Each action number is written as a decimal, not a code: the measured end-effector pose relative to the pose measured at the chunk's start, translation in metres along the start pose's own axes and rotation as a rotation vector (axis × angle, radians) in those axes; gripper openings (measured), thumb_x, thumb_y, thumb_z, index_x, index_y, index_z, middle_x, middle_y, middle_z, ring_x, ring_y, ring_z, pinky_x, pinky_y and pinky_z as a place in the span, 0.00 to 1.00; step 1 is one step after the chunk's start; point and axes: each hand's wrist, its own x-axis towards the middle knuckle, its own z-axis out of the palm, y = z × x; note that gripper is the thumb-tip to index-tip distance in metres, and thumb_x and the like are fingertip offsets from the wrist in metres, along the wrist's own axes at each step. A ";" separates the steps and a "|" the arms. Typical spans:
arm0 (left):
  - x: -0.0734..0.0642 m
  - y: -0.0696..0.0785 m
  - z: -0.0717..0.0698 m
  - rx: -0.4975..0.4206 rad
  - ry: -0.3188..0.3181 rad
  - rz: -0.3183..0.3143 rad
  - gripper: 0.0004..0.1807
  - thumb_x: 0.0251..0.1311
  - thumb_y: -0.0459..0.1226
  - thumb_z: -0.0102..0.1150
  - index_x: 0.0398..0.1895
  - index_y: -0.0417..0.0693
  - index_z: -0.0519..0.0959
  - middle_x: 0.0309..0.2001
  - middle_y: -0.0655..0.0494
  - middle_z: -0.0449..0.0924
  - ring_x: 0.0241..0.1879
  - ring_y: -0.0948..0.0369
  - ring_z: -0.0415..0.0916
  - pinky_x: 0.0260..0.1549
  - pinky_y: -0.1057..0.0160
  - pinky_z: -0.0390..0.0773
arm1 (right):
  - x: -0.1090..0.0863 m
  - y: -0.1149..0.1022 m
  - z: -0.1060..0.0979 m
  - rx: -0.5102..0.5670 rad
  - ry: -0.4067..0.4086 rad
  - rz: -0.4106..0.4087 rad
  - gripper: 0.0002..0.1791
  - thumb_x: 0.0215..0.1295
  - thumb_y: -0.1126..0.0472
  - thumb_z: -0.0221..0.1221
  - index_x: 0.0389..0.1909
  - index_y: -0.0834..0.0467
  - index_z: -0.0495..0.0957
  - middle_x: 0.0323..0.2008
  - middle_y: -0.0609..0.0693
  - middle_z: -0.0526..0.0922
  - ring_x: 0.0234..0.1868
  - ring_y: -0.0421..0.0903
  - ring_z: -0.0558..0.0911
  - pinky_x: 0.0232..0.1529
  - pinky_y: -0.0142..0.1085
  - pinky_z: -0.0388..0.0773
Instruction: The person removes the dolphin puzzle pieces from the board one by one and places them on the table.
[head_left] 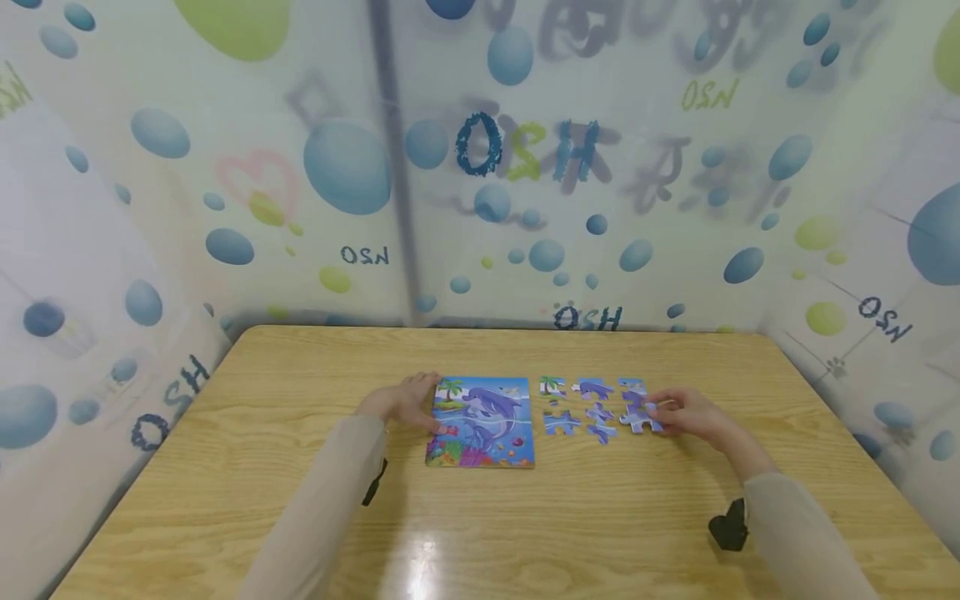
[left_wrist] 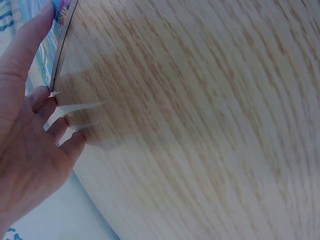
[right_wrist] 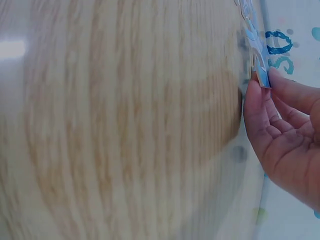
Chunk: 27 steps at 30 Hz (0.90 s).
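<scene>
A square dolphin picture board (head_left: pixel 487 422) lies on the table, with palm tree, sea and coral on it. My left hand (head_left: pixel 406 403) holds it at its left side; the thumb (left_wrist: pixel 31 40) lies over the edge and the other fingers (left_wrist: pixel 59 127) bend against the side near the far corner. To the right of the board lie several loose jigsaw pieces in two rows. My right hand (head_left: pixel 690 412) pinches a jigsaw piece (head_left: pixel 639 419) at the right end of the near row, between thumb and forefinger. In the right wrist view this piece (right_wrist: pixel 263 77) is seen edge-on, slightly tilted.
Other jigsaw pieces include a palm-tree one (head_left: pixel 552 387), a dolphin one (head_left: pixel 595 389), and two in the near row (head_left: pixel 561 422). The wooden table (head_left: pixel 480 533) reaches back to a white patterned curtain (head_left: pixel 645 167). Similar white patterned sheets flank both sides.
</scene>
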 end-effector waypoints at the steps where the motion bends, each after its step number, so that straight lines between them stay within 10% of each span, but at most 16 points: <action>1: 0.000 0.000 0.000 0.001 -0.001 -0.004 0.51 0.51 0.47 0.64 0.70 0.40 0.45 0.72 0.40 0.41 0.71 0.42 0.38 0.67 0.41 0.46 | 0.000 0.001 0.000 -0.005 0.003 0.008 0.25 0.65 0.63 0.52 0.55 0.77 0.61 0.45 0.65 0.75 0.34 0.36 0.78 0.37 0.31 0.81; 27: -0.002 0.001 -0.001 -0.013 -0.015 -0.011 0.51 0.52 0.47 0.63 0.71 0.41 0.43 0.72 0.40 0.39 0.71 0.42 0.36 0.67 0.41 0.44 | -0.002 -0.008 0.000 -0.154 0.097 0.101 0.21 0.60 0.65 0.56 0.49 0.76 0.66 0.39 0.63 0.76 0.35 0.42 0.76 0.35 0.32 0.77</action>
